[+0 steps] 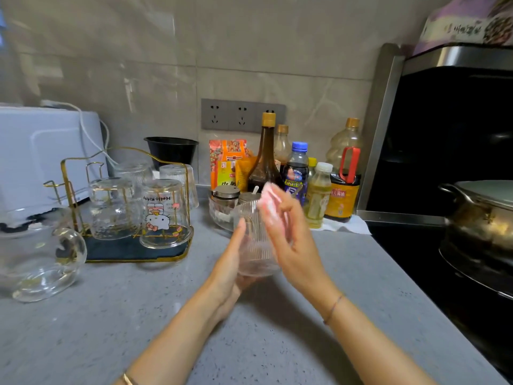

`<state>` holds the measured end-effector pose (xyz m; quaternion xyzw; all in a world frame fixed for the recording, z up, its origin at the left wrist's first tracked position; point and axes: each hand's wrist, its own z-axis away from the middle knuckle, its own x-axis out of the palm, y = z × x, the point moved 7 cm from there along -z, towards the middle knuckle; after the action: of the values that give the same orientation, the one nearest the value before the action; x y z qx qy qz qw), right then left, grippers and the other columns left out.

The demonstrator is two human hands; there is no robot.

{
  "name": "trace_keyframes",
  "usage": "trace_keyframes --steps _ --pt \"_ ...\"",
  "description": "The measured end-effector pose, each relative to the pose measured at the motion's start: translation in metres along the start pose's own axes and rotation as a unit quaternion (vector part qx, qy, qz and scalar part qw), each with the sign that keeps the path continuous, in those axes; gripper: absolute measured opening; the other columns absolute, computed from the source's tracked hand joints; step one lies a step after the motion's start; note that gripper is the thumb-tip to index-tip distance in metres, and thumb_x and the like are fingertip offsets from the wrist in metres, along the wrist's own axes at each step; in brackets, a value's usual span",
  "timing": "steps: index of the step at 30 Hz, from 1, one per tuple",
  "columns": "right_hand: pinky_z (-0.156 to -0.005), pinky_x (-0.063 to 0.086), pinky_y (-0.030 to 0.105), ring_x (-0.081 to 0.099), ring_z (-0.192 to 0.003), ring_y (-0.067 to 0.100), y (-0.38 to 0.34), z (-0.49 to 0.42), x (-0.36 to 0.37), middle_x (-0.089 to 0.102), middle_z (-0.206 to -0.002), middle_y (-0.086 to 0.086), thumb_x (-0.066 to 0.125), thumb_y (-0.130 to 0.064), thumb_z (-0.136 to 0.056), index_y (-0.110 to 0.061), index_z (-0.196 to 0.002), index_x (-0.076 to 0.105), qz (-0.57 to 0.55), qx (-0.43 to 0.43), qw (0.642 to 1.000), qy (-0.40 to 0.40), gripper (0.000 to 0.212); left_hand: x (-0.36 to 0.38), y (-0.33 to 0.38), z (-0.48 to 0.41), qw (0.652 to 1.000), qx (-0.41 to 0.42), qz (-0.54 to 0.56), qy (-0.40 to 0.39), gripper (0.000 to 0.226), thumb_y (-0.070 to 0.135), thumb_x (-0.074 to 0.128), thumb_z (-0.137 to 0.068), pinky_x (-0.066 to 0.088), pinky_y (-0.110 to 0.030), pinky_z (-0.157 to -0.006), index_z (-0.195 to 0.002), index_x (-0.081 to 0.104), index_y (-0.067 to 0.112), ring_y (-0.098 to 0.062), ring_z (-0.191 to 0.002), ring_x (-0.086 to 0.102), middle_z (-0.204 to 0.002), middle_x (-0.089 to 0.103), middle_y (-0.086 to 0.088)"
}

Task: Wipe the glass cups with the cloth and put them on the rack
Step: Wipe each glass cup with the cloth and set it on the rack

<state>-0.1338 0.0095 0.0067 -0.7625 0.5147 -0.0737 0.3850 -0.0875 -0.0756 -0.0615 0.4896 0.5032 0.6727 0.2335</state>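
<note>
My left hand (231, 266) cups a ribbed clear glass cup (256, 250) from below and the left, holding it upright above the counter. My right hand (288, 240) presses a pale pink cloth (268, 200) against the cup's rim and right side; the cloth is blurred. To the left stands a gold wire rack (69, 173) on a dark mat. Several glass cups sit upside down on it, among them one with a cartoon cat print (163, 215) and a textured one (113, 209).
A glass jug (36, 259) stands at the left front of the grey counter (138, 315). Sauce bottles (265, 157), snack packets and lidded jars (224, 201) crowd the wall behind my hands. A stove with a metal pot (483, 218) lies to the right, a white appliance (41, 151) at far left.
</note>
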Motion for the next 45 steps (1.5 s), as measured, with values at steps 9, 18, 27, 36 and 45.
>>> trace_keyframes --steps 9,18,27,36,45 --pt "-0.121 0.004 0.04 -0.005 -0.144 -0.003 0.011 0.006 0.017 0.0 -0.157 -0.025 0.031 -0.031 -0.104 -0.033 -0.15 0.013 0.032 0.003 0.999 -0.003 0.05 0.003 0.005 -0.006 0.998 0.059 0.001 -0.024 0.057 0.06 0.05 -0.085 0.057 -0.031 -0.074 -0.132 0.055 0.028 -0.019 -0.11 0.067 -0.124 0.068 -0.004" --pt "-0.121 0.005 0.039 0.001 -0.148 0.022 -0.004 0.031 0.038 0.015 -0.159 -0.007 0.032 -0.028 -0.102 -0.021 -0.147 0.033 0.154 -0.149 0.971 -0.106 0.046 -0.015 0.017 -0.01 0.995 0.084 0.051 0.023 0.056 0.062 0.041 -0.09 0.057 -0.032 -0.081 -0.124 0.063 0.023 -0.016 -0.096 0.072 -0.11 0.074 -0.005" --pt "-0.115 -0.005 0.017 -0.012 -0.146 0.008 0.003 0.015 0.014 0.004 -0.157 -0.023 0.028 -0.042 -0.099 -0.047 -0.141 0.03 0.126 -0.07 0.989 -0.014 0.043 -0.002 0.009 -0.007 0.993 0.08 -0.088 -0.02 0.074 0.076 0.055 -0.075 0.042 -0.042 -0.108 -0.137 0.049 0.036 -0.012 -0.125 0.055 -0.134 0.061 0.005" --pt "-0.115 0.0 0.031 -0.011 -0.146 0.009 0.004 0.013 0.004 0.004 -0.158 -0.021 0.024 -0.049 -0.099 -0.046 -0.144 0.026 0.126 -0.07 0.989 -0.012 0.045 0.006 0.003 -0.004 0.994 0.064 -0.073 -0.057 0.054 0.061 0.045 -0.089 0.054 -0.047 -0.094 -0.137 0.048 0.037 -0.021 -0.115 0.064 -0.132 0.063 -0.001" --pt "-0.116 0.01 0.058 -0.011 -0.147 0.013 -0.009 0.029 0.031 0.013 -0.158 -0.016 0.035 -0.037 -0.099 -0.033 -0.141 0.043 0.16 -0.118 0.971 -0.13 0.042 -0.011 0.014 -0.005 0.997 0.073 0.035 0.011 0.065 0.063 0.046 -0.082 0.046 -0.047 -0.104 -0.129 0.061 0.02 -0.025 -0.114 0.065 -0.118 0.07 -0.01"
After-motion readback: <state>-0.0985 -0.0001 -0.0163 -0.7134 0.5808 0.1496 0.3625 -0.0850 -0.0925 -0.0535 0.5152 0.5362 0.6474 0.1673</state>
